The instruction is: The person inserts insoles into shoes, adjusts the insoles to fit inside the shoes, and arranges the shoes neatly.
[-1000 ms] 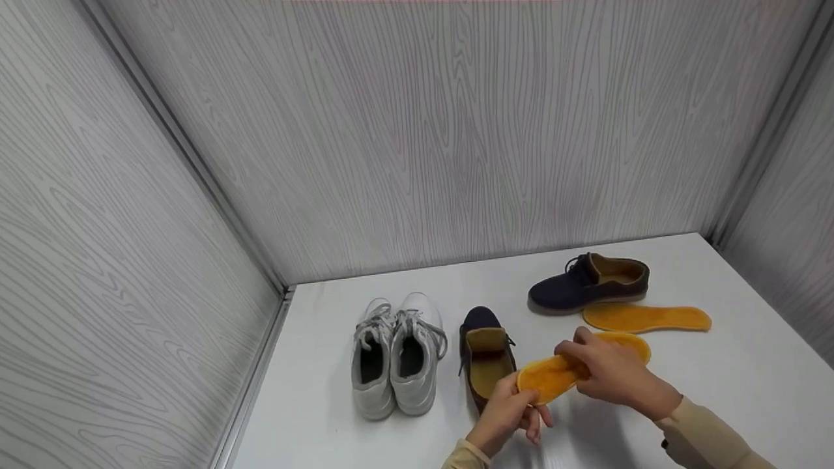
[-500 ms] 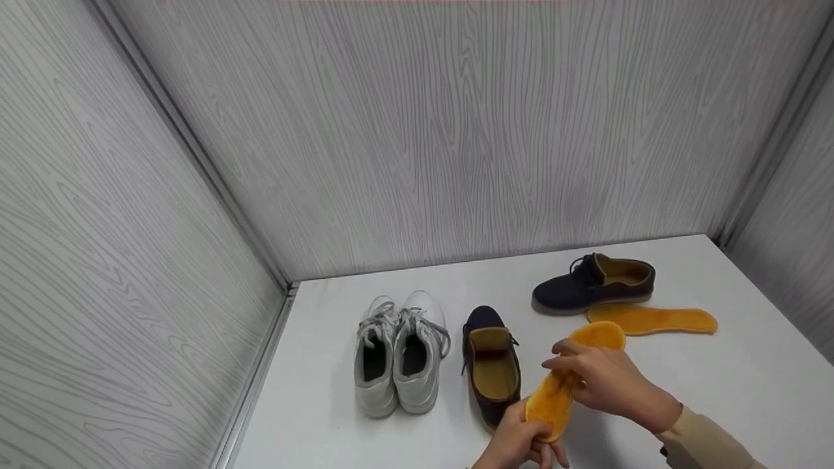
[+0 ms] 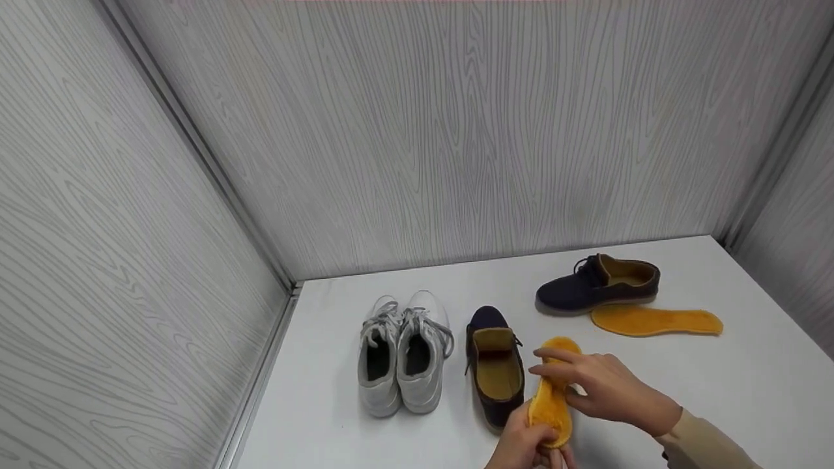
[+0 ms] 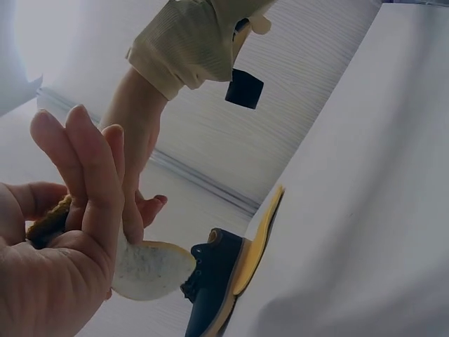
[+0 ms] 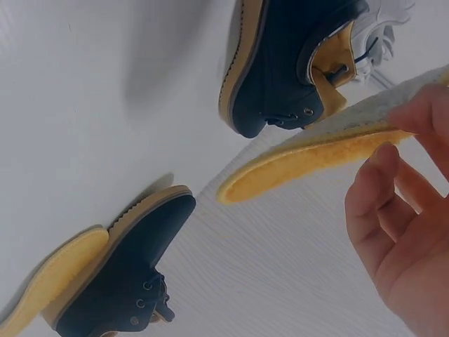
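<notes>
A fuzzy orange insole [image 3: 552,407] with a pale underside is held up beside a dark navy shoe [image 3: 498,378]. My left hand [image 3: 521,440] grips its near end, thumb on the fuzzy face. Across the insole's middle lies my right hand [image 3: 603,387], with the thumb at its edge and fingers over the fuzzy face. In the right wrist view the insole [image 5: 302,165] slants away from that hand's thumb and fingers. Its pale underside [image 4: 151,270] faces the left wrist camera.
The other navy shoe [image 3: 573,294] lies crosswise at the back right, a second orange insole [image 3: 658,322] along its near side. White sneakers [image 3: 404,378] with grey laces stand on the left of the white table [image 3: 313,391]. Grey wood-grain panels [image 3: 456,130] enclose the table.
Both hands have turned the insole from slanting rightward to nearly upright in the head view, pointing away from the person. The left hand has drawn nearer the body. The shoes keep their places.
</notes>
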Motion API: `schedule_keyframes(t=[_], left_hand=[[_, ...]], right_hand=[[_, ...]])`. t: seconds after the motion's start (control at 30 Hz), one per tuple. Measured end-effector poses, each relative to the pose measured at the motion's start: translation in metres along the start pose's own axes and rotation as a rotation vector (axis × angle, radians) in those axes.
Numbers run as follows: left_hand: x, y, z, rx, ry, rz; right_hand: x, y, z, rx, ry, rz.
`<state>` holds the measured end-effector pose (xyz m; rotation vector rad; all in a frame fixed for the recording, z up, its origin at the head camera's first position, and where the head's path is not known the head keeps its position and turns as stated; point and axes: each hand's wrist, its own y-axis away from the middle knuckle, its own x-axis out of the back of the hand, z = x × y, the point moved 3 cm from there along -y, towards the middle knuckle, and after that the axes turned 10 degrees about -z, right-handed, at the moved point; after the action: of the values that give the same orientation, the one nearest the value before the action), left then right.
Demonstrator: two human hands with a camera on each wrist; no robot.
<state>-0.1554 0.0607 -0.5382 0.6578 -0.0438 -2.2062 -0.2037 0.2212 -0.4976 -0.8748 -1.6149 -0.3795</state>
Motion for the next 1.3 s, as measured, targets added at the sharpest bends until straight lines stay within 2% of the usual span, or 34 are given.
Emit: schedule_keyframes(t=[0.23, 0.43, 0.53, 0.63, 0.83, 1.03, 1.17, 1.3], left_hand=[[-0.003, 0.008, -0.003, -0.004, 0.048, -0.018], [0.0, 0.009, -0.001, -0.009, 0.002, 0.008], [0.0, 0.01, 0.0, -0.016, 0.015, -0.015], [0.0, 0.011, 0.0, -0.038, 0.044, -0.05], [0.001, 0.009, 0.0, -0.065, 0.072, -0.087], [-0.001, 0.01, -0.002, -0.046, 0.067, -0.075], [-0.001, 0.009, -0.006, -0.02, 0.06, -0.032], [-0.003, 0.009, -0.018, 0.029, 0.055, 0.05]], right_hand=[[-0.012, 0.0, -0.006, 0.057, -0.045, -0.005], [-0.014, -0.003, -0.006, -0.049, -0.05, -0.083], [-0.015, -0.003, -0.005, -0.092, -0.053, -0.117], [-0.018, -0.002, -0.003, -0.117, -0.108, -0.146], [-0.029, -0.003, 0.01, -0.19, -0.343, -0.221], [-0.031, -0.007, 0.023, -0.202, -0.568, -0.185], [-0.031, -0.012, 0.031, -0.239, -0.732, -0.15], [-0.032, -0.013, 0.035, -0.295, -1.0, -0.105]])
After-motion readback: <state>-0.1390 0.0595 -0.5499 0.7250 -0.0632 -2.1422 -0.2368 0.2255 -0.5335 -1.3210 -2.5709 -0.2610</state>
